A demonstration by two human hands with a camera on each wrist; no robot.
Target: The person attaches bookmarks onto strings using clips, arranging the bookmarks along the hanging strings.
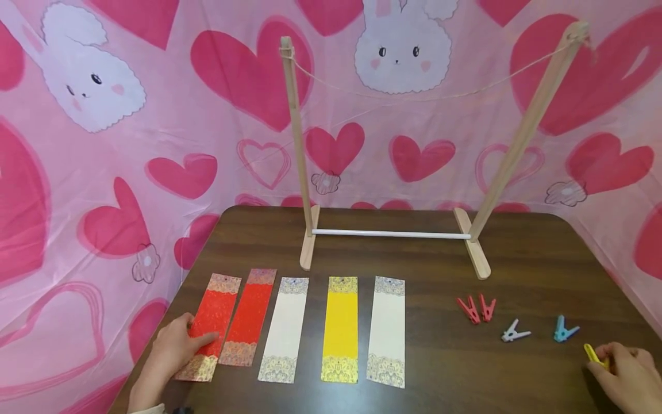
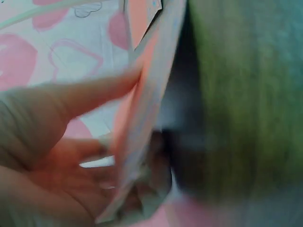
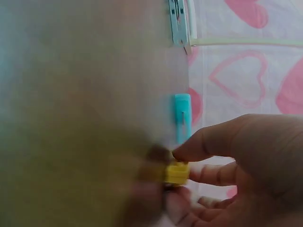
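My left hand (image 1: pixel 173 348) is at the far left red bookmark (image 1: pixel 213 313), a paper strip with lacy printed ends. Its thumb lies across the strip's face and its fingers are at the left edge; in the left wrist view thumb and fingers stand on both sides of the bookmark (image 2: pixel 142 109). At the right table edge my right hand (image 1: pixel 628 374) pinches a yellow clothespin (image 1: pixel 595 355) between thumb and fingers, close over the tabletop. A blue clothespin (image 1: pixel 565 330) lies just beyond it, with a white clothespin (image 1: pixel 514 332) further left.
Another red bookmark (image 1: pixel 250 316), a white one (image 1: pixel 284 328), a yellow one (image 1: pixel 339 328) and a second white one (image 1: pixel 387 330) lie in a row. Two red clothespins (image 1: pixel 469 310) lie right of centre. Behind stands a wooden frame (image 1: pixel 297 132) with a string (image 1: pixel 393 99) across its top.
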